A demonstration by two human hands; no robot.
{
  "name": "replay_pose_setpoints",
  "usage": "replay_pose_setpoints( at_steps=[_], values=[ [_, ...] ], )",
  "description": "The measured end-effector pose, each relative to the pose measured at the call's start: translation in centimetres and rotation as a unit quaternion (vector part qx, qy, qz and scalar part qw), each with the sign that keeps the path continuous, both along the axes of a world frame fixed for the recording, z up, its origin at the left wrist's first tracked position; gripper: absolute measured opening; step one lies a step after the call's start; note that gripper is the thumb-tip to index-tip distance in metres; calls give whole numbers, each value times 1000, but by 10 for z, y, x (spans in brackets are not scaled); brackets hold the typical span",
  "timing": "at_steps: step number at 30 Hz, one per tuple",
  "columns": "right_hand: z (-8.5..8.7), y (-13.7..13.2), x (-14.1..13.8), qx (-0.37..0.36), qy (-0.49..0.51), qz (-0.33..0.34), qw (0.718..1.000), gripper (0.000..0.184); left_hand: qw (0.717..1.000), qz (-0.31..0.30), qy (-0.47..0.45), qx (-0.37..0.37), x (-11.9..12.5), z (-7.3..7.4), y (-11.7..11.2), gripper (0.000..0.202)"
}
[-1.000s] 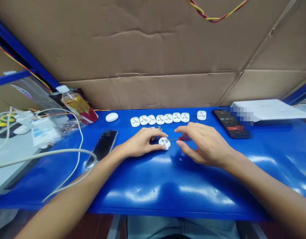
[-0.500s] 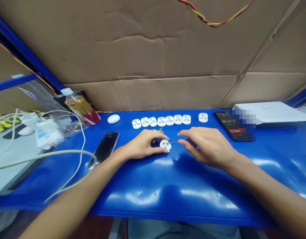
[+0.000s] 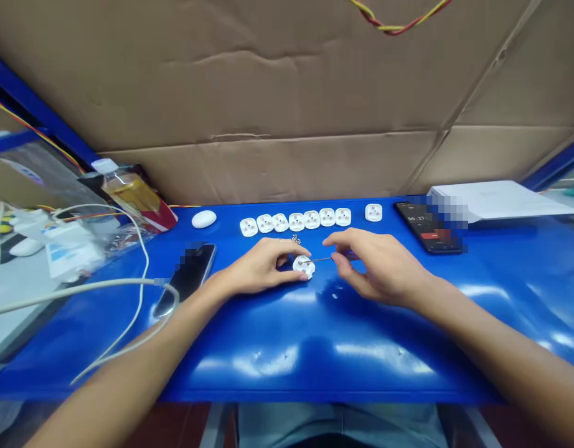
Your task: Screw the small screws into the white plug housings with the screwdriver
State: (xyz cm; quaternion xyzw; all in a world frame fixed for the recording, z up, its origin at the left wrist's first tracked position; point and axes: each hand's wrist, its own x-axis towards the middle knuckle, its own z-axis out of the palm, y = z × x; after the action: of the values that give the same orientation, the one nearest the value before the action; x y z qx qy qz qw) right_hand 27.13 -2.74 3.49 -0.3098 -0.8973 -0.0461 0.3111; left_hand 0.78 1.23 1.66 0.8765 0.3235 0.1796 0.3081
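Between the thumb and fingers of my left hand [image 3: 266,267] is a small round white plastic piece [image 3: 304,267] with metal parts in it, resting on the blue tabletop. My right hand [image 3: 378,264] is closed around the handle of a screwdriver [image 3: 320,259], most of the handle hidden by the fingers. Its thin shaft points left, and the tip meets the white piece. Just behind my left fingers lies a little heap of small metal screws [image 3: 295,239]. Farther back, several white square plastic pieces [image 3: 296,222] stand in a row, with one more white square piece [image 3: 373,213] apart at the right.
A dark phone [image 3: 188,277] and a looped white cable [image 3: 144,261] lie by my left forearm. Behind them are a white oval case [image 3: 203,219] and a leaning drink bottle [image 3: 135,196]. At right are a phone with a timer [image 3: 427,227] and a white box [image 3: 502,199].
The whole view has shifted slightly, so things appear a little farther left and up. Both hands keep their hold, and the screwdriver's tip stays at the white piece.
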Motion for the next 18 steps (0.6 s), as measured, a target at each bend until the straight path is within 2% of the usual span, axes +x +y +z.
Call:
replay_pose_setpoints(
  at_steps=[3,9,11,14,18],
  values=[
    [0,-2,-2,5,4,43,999,25,1000,-1,-4,-2,-1,-1,0,42],
    [-4,-3,-1,-4,-15,-38,999,25,1000,-20,-3,16,0,1,-1,39],
    [-5,-3,-1,-14,-5,-24,1000,21,1000,-18,-3,17,0,1,-1,39],
    [-4,-4,-2,-34,18,4,999,27,1000,-23,-11,17,0,0,-1,40],
    [-3,-5,-3,-32,19,4,999,29,999,-25,-11,18,-1,-1,0,40]
  ],
)
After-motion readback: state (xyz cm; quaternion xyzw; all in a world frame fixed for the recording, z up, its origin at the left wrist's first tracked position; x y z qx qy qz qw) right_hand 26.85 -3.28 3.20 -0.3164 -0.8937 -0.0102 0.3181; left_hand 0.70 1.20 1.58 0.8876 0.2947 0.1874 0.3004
